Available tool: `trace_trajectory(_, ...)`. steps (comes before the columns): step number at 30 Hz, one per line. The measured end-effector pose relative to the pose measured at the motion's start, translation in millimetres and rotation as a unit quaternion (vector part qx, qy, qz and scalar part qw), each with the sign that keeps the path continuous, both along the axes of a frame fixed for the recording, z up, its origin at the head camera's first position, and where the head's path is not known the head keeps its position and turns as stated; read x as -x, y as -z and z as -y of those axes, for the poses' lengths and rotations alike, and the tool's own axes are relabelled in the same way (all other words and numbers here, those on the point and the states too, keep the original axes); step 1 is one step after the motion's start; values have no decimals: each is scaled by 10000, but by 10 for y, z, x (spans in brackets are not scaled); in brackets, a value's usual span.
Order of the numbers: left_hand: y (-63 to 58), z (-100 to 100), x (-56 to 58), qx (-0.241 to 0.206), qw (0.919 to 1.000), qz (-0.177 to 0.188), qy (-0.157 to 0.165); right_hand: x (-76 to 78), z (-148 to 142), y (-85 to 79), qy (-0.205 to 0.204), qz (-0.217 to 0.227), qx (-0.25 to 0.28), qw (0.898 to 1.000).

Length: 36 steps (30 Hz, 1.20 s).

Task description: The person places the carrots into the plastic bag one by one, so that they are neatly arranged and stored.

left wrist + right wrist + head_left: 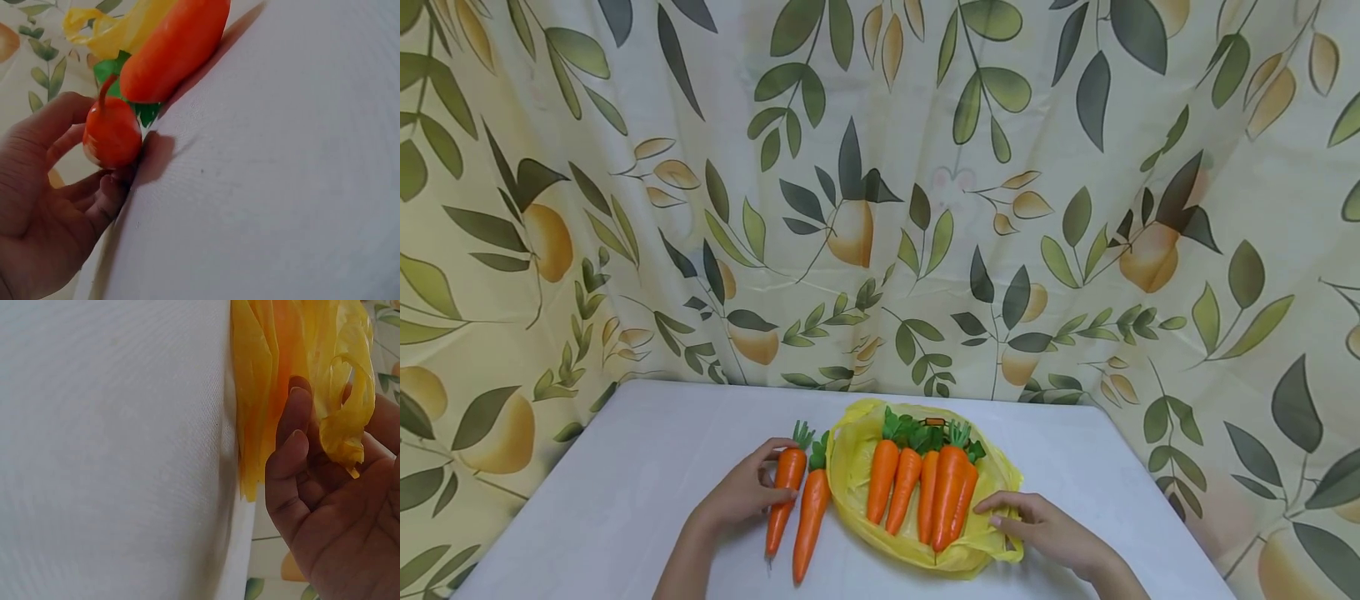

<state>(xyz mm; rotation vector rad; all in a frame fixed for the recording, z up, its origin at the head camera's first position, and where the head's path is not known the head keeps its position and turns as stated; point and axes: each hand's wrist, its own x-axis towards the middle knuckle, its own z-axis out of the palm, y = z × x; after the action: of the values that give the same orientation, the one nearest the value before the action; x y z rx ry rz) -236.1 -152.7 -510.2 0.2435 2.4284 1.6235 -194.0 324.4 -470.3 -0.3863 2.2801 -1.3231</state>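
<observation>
My left hand point(741, 492) grips a glossy orange carrot point(787, 473) with a short green top, thumb on one side and fingers on the other. Its tapered tip points toward me, and the left wrist view shows this carrot point(112, 134) end-on between the fingers. Just right of it a second carrot point(812, 521) lies on the table. Several more carrots point(951, 496) lie side by side in a spread yellow plastic bag point(848, 467), leafy tops away from me. At the bag's right edge my right hand point(1048, 529) holds the thin plastic point(253, 375) between thumb and fingers.
A white-covered table point(655, 450) lies under everything. Behind it and along both sides hangs a cream curtain point(880, 317) printed with leaves and orange fruit. One loop of the bag point(350, 394) hangs by the right palm.
</observation>
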Motion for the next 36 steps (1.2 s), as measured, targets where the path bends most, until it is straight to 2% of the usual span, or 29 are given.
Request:
trace_trajectory(4,11,44,-2,-338,9993,86,-136,-6,0,-7,-30,-23,37,10000)
trace_trajectory(7,-5,78,-7,-1028,9941,278,-215,-14,4,-20,-64,-78,40,9999)
trace_trajectory(9,-21,103,-8,-1706,9842,427,-206,-20,6,-26,-75,-109,32,9999)
trace_trajectory(13,-51,156,-25,-2905,9552,567,48,-23,1,-18,-61,-119,44,9999)
trace_trajectory(16,-73,180,-45,-3305,9411,605,382,-18,-12,6,-26,-62,90,9999)
trace_trajectory(19,-103,183,-53,-3473,9327,679,696,-15,-23,21,-10,-22,118,9999)
trace_trajectory(21,-131,175,-55,-3440,9331,679,805,-21,-21,14,-18,-27,114,9999)
trace_trajectory(23,-163,163,-53,-3321,9374,639,833,-25,-17,6,-39,-50,108,9999)
trace_trajectory(27,-246,120,-43,-2813,9552,453,796,-22,-6,0,-5,-24,57,10000)
trace_trajectory(30,-317,91,-35,-2481,9652,324,758,-14,5,1,7,1,24,10000)
trace_trajectory(36,-448,43,-56,-2180,9742,128,576,-15,1,-13,-66,-34,57,10000)
